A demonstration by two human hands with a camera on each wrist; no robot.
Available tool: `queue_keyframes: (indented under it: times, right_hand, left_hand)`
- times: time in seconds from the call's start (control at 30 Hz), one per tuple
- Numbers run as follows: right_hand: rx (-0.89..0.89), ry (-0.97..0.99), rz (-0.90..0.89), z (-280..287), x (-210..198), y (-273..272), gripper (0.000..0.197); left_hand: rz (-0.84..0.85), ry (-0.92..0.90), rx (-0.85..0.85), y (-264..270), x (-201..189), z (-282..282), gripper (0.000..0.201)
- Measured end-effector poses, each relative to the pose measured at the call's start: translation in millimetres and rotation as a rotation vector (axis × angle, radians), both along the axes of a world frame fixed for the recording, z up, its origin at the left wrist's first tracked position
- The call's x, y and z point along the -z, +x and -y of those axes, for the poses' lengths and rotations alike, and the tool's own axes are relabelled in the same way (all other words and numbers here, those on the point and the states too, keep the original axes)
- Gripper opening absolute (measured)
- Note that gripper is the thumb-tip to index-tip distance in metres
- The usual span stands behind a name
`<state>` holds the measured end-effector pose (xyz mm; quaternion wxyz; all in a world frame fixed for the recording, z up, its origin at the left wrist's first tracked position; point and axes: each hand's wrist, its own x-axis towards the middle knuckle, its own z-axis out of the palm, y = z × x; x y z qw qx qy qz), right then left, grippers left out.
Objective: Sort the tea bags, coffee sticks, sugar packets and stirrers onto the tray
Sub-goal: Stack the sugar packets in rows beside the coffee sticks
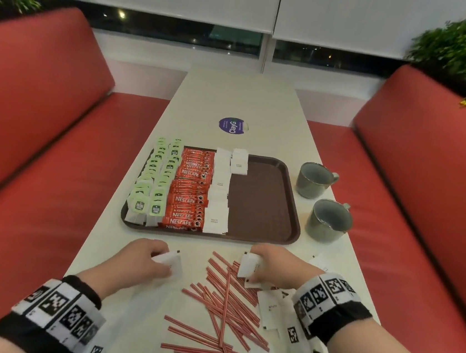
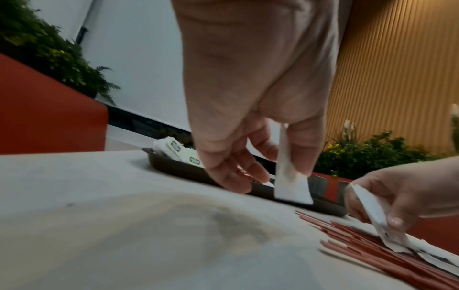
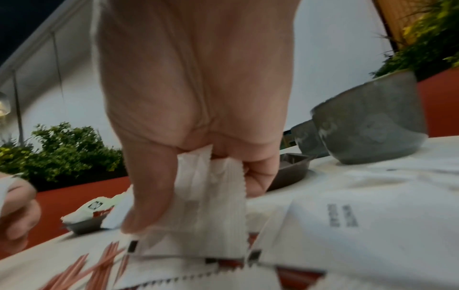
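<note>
white sugar packets are the step in hand: left hand pinches one packet, right hand pinches a few, both just short of the brown tray's near rim. next they must clear that rim and land in the bare part beside the sugar column. stirrers lie loose on the desk under the hands; mugs crowd the tray's right edge.

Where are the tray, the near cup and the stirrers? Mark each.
tray [image 1: 263, 206], head view, bare brown floor on its right half.
near cup [image 1: 326, 229], head view, grey outer wall.
stirrers [image 1: 225, 306], head view, middle of the red pile.
</note>
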<state>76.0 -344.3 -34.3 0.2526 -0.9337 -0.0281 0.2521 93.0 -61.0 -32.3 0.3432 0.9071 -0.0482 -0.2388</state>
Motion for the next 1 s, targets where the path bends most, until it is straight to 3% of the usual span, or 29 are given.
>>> queue_keyframes:
  times: [0.1, 0.2, 0.33, 0.5, 0.63, 0.77, 0.83, 0.9, 1.0]
  right_hand:
    - [0.073, 0.112, 0.037, 12.4, -12.1, -0.6, 0.021]
    - [0.262, 0.437, 0.006, 19.9, -22.5, -1.3, 0.017]
    - [0.396, 0.916, -0.136, 11.9, -36.9, -7.7, 0.018]
    - [0.395, 1.078, -0.2, -10.0, -39.6, -16.5, 0.021]
    - [0.476, 0.999, -0.059, -24.7, -35.8, -20.7, 0.022]
    - [0.374, 0.623, 0.21, -38.7, -42.0, -23.6, 0.015]
    - [0.348, 0.439, 0.296, -41.2, -41.5, -20.6, 0.023]
    - [0.374, 0.422, 0.361, -43.8, -38.8, -19.8, 0.024]
    - [0.474, 0.564, 0.412, -49.4, -31.3, -20.2, 0.01]
  left_hand:
    - [-0.2, -0.412, -0.216, -0.7, -6.1, -1.2, 0.026]
    - [-0.354, -0.723, -0.356, -1.0, -14.2, 13.7, 0.032]
    - [-0.392, -0.67, -0.213, -1.0, -24.5, 41.7, 0.031]
    - [-0.395, -0.581, 0.03, -4.6, -32.8, 72.0, 0.038]
    - [-0.496, -0.716, 0.125, -11.0, -35.8, 81.9, 0.04]
    - [-0.421, -0.739, 0.105, -14.5, -28.9, 86.6, 0.039]
    - [-0.372, -0.789, 0.02, -15.0, -25.9, 87.4, 0.033]
    - [-0.362, -0.861, -0.057, -15.4, -25.6, 86.4, 0.031]
    - [-0.326, -0.921, -0.119, -14.9, -27.2, 84.3, 0.027]
